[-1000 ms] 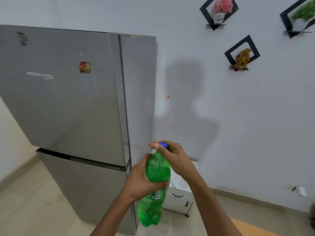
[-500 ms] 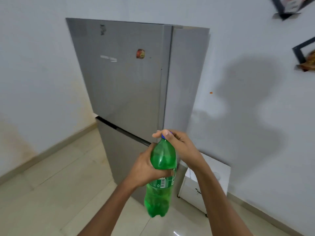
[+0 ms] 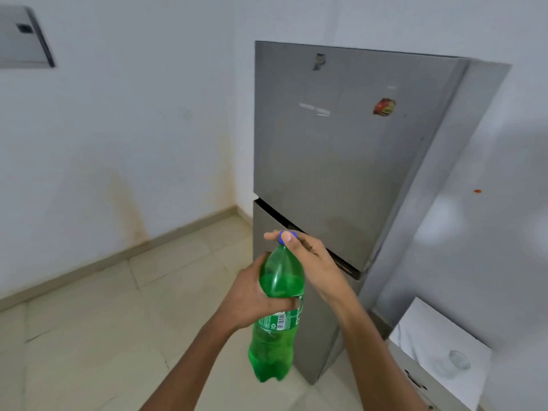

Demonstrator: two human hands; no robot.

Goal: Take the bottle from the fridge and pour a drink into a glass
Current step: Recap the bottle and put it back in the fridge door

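Observation:
I hold a green plastic bottle (image 3: pixel 277 336) upright in front of me, over the floor. My left hand (image 3: pixel 255 295) wraps around its upper body just above the label. My right hand (image 3: pixel 308 256) reaches over the top, with fingertips closed on the blue cap (image 3: pixel 285 236). Behind the bottle stands the grey two-door fridge (image 3: pixel 341 161), both doors closed. A clear glass (image 3: pixel 458 360) sits on a small white cabinet (image 3: pixel 427 345) to the right of the fridge.
White walls meet in a corner left of the fridge, with brown stains low on the left wall. The floor is beige tile (image 3: pixel 118 321). A grey panel (image 3: pixel 23 37) hangs on the wall at top left.
The view has swung left, so the fridge now sits right of centre and the wall frames are gone. Both hands keep the same hold on bottle and cap.

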